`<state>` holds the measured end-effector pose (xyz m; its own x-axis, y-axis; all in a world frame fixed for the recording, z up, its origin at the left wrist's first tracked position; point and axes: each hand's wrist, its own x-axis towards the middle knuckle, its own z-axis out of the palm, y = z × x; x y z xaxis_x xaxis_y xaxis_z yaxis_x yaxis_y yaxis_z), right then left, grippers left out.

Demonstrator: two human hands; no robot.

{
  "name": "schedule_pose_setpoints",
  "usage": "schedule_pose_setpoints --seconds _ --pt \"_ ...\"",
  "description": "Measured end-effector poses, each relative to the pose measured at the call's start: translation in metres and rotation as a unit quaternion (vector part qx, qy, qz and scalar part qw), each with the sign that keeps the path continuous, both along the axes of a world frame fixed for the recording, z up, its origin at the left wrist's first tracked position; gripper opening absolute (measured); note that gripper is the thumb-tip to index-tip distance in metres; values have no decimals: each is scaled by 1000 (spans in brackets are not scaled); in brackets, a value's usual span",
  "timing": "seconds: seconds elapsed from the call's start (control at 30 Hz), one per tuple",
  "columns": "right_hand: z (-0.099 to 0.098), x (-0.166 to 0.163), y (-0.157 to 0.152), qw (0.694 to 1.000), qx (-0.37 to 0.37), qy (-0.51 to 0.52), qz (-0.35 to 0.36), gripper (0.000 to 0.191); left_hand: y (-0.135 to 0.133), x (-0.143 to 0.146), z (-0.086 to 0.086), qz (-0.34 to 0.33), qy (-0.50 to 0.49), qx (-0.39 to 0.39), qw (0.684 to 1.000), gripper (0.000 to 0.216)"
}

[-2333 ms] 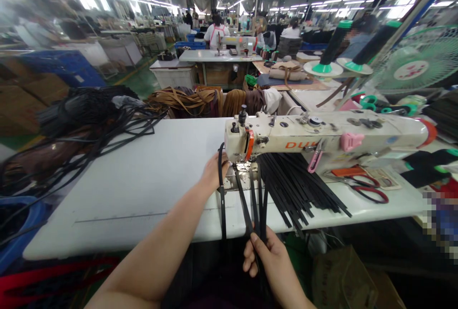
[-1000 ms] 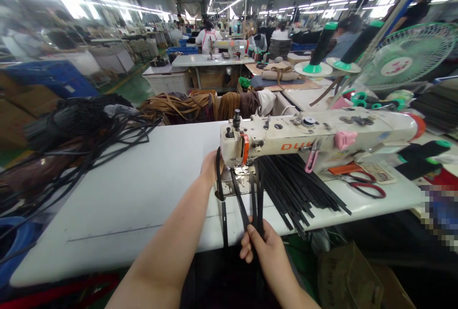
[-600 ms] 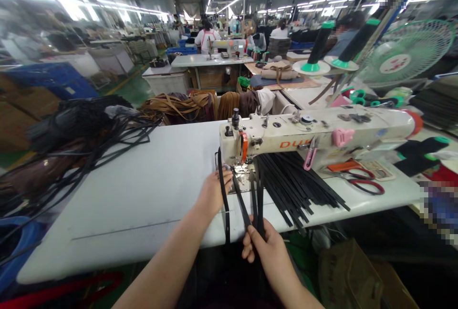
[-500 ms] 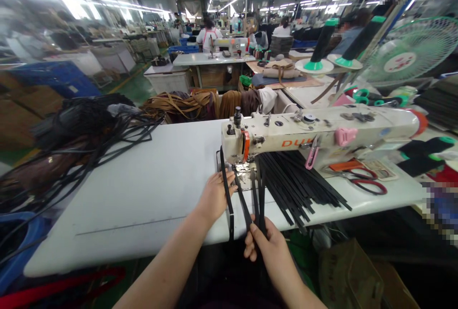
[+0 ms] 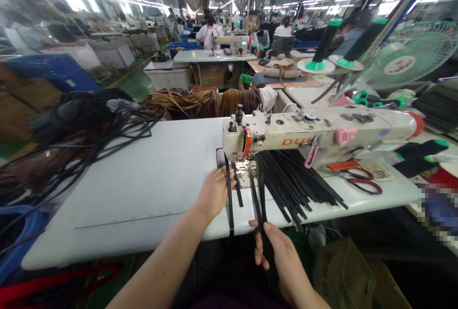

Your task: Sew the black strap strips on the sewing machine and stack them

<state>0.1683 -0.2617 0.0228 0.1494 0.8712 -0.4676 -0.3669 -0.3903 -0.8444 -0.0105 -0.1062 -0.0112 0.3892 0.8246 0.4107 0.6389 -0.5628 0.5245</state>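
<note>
At the front of a cream sewing machine [image 5: 304, 130], my left hand [image 5: 213, 194] rests on the white table with its fingers close together beside the needle area. A long black strap [image 5: 230, 204] crosses over those fingers and hangs past the front edge. The fingertips touch a short black strap end [image 5: 239, 192] on the metal plate [image 5: 246, 175]; my left thumb is hidden. My right hand [image 5: 281, 252] is at the table's front edge, with two narrow black straps [image 5: 263, 199] running between its thumb and fingers. Their upper ends reach the machine head.
Many cut black straps [image 5: 296, 185] fan out under the machine arm. Red-handled scissors [image 5: 363, 182] lie to the right. A dark tangle of straps [image 5: 78, 123] covers the left side. Thread cones [image 5: 324, 44] and a green fan [image 5: 404, 58] stand behind the machine.
My right hand has let go of the short strap's lower end and moved slightly right and down, still with the other two straps. My left hand stays beside the needle area.
</note>
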Motion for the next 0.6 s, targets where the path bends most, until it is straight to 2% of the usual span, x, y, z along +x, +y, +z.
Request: schedule_pose_setpoints --seconds 0.37,0.6 --pt "-6 3 -1 1000 -7 -27 -8 56 0 0 1 -2 8 3 1000 31" --pt "-11 1 -2 1000 -16 -17 16 55 1 1 -1 12 17 -8 1000 30"
